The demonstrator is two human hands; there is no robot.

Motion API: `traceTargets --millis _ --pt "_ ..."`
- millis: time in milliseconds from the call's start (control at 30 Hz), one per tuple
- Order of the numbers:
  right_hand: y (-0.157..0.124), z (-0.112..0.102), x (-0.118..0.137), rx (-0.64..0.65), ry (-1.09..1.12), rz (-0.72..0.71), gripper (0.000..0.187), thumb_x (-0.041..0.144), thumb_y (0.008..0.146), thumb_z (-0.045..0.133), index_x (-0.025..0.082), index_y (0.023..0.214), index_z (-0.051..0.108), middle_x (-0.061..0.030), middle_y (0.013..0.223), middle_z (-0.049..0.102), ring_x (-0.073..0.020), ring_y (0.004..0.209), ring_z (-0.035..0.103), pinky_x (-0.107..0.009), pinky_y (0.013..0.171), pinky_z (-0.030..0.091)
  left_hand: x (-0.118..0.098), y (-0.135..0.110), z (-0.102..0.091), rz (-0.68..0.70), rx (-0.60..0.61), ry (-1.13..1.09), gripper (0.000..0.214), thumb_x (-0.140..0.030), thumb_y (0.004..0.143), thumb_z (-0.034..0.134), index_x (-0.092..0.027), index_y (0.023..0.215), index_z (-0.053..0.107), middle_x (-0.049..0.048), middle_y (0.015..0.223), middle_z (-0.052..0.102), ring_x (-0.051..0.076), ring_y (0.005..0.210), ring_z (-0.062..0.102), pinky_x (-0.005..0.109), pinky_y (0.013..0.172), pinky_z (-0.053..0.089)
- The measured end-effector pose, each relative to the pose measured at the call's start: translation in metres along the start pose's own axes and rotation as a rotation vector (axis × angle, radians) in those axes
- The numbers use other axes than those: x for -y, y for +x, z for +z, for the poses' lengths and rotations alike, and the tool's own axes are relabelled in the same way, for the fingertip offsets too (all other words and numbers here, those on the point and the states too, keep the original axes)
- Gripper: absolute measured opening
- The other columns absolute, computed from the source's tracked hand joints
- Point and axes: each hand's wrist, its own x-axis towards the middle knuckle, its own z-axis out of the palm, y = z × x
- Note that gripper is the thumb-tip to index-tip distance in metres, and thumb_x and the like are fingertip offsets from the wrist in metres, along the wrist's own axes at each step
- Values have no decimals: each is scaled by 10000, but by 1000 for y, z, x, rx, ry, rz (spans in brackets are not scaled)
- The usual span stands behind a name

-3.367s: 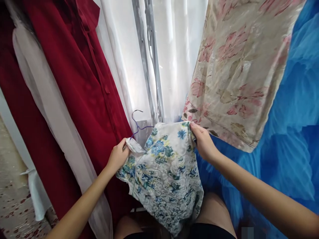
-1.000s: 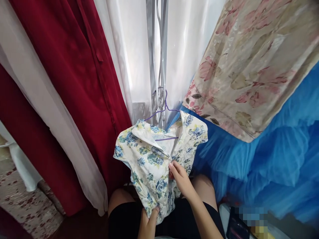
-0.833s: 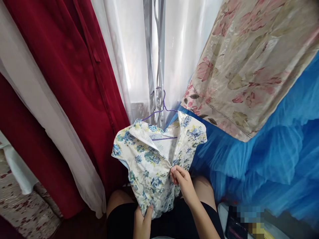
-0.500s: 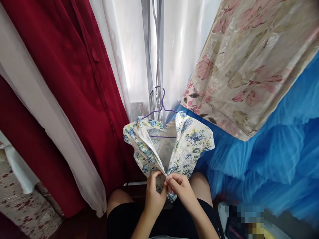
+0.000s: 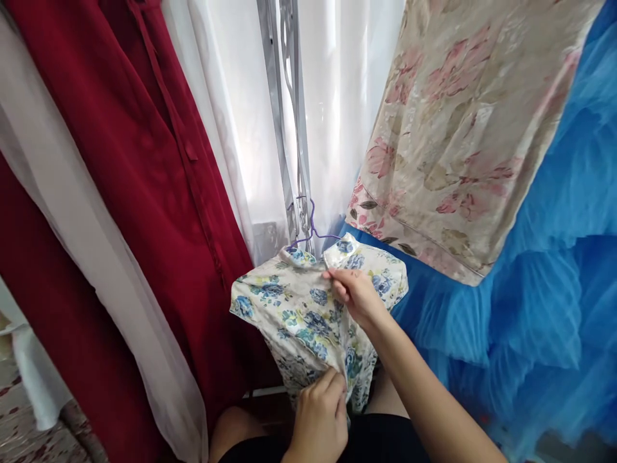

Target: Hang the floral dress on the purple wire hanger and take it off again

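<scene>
A small white dress with blue flowers (image 5: 299, 308) hangs on a purple wire hanger (image 5: 312, 226) in front of me, its front now closed. My right hand (image 5: 357, 297) pinches the cloth near the collar, just below the hanger hook. My left hand (image 5: 321, 418) grips the lower front of the same dress above my lap. The hanger's hook sits by the metal window bars (image 5: 289, 128).
A dark red garment (image 5: 144, 167) and a sheer white one (image 5: 72, 212) hang at the left. White curtains (image 5: 347, 96) cover the window behind. A beige cloth with pink flowers (image 5: 457, 128) hangs at the right over blue tulle (image 5: 554, 283).
The open front of the dress has been drawn shut. My right hand moved up to the collar, and my left hand stayed low on the cloth.
</scene>
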Motion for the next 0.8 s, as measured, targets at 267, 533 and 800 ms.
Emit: traceTargets --millis 267,533,800 --pt "8 18 23 31 -83 -102 310 446 783 706 136 774 716 50 443 513 -68 405 341 -208 420 201 11 25 -35 -42 8 -148 105 -140 922 566 -218 917 636 20 895 687 181 810 668 272 739 481" --pt "-9 10 14 65 -232 -215 283 396 874 628 163 716 660 56 439 515 -84 411 409 -214 450 276 -11 138 -123 222 -404 -171 301 -242 1033 491 -236 1316 594 43 1003 667 162 864 626 267 775 475" --pt "1 -2 -24 -37 -365 -242 294 379 833 608 178 619 592 56 444 462 -91 409 381 -234 443 253 -29 157 -155 300 -637 -241 102 -264 973 606 -186 989 671 40 950 676 177 911 639 280 833 493"
